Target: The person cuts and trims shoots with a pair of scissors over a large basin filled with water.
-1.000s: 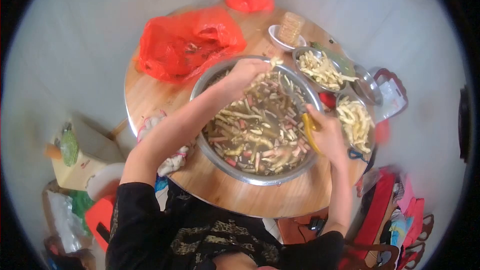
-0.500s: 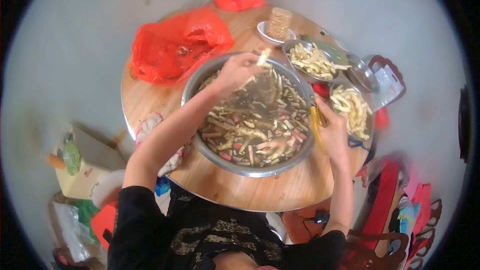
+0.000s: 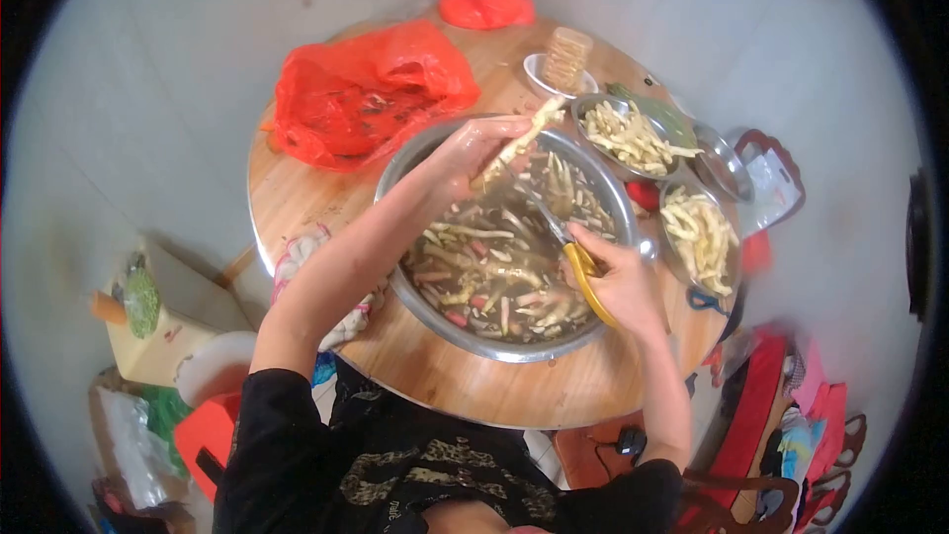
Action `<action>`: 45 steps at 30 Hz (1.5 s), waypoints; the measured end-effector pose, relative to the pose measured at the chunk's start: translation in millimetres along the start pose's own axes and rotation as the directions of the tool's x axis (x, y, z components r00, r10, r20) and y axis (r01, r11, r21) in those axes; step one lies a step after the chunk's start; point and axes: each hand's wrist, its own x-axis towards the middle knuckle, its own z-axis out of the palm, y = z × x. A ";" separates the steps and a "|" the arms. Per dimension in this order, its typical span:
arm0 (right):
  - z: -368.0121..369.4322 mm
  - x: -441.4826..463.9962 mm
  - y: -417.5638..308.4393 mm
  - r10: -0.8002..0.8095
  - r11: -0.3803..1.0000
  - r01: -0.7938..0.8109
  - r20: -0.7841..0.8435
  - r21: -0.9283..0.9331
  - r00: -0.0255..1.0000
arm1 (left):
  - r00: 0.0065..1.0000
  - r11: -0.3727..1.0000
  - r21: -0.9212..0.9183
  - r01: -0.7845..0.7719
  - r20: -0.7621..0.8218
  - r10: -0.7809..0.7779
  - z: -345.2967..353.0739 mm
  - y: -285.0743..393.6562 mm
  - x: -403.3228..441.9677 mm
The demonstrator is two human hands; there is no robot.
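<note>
A large metal basin [image 3: 474, 343] on the table holds murky water with many pale pieces floating in it. My left hand [image 3: 484, 153], over its far side, is closed around a pale chicken foot [image 3: 524, 143] that points up and to the right. Yellow-handled scissors [image 3: 583, 277] are in my right hand [image 3: 625, 287] over the basin's right side. Their blades reach toward the held foot, with their tips near its lower end; I cannot tell whether they touch it. More chicken feet [image 3: 514, 272] and pinkish pieces lie in the water.
Two metal bowls of pale chicken feet, an upper bowl [image 3: 660, 171] and a lower bowl [image 3: 730, 272], stand on the right of the round table [image 3: 445, 386]. A red plastic bag [image 3: 346, 119] lies at the left. A white dish [image 3: 536, 69] bears a stacked tan block [image 3: 567, 57].
My right hand has swung the scissors left over the basin, toward my left hand. The chicken foot in my left hand now shows at greater length. The view has shifted slightly.
</note>
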 end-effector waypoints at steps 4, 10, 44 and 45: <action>0.2 6.5 -4.7 -0.022 0.999 0.023 -0.035 0.025 0.999 | 0.993 0.999 -0.023 -0.032 -0.119 0.029 0.8 2.8 -0.2; 9.9 9.1 7.2 -0.078 0.997 0.078 0.011 0.028 0.997 | 0.996 0.930 -0.365 -0.028 0.067 0.056 -6.6 3.1 7.1; 22.8 31.5 2.7 -0.250 0.944 0.256 0.055 -0.207 0.967 | 0.930 0.933 -0.200 -0.300 -0.277 0.240 -4.1 10.2 8.5; 24.8 33.6 1.4 -0.249 0.944 0.255 0.055 -0.208 0.967 | 0.923 0.925 -0.184 -0.331 -0.268 0.277 -5.9 9.9 11.9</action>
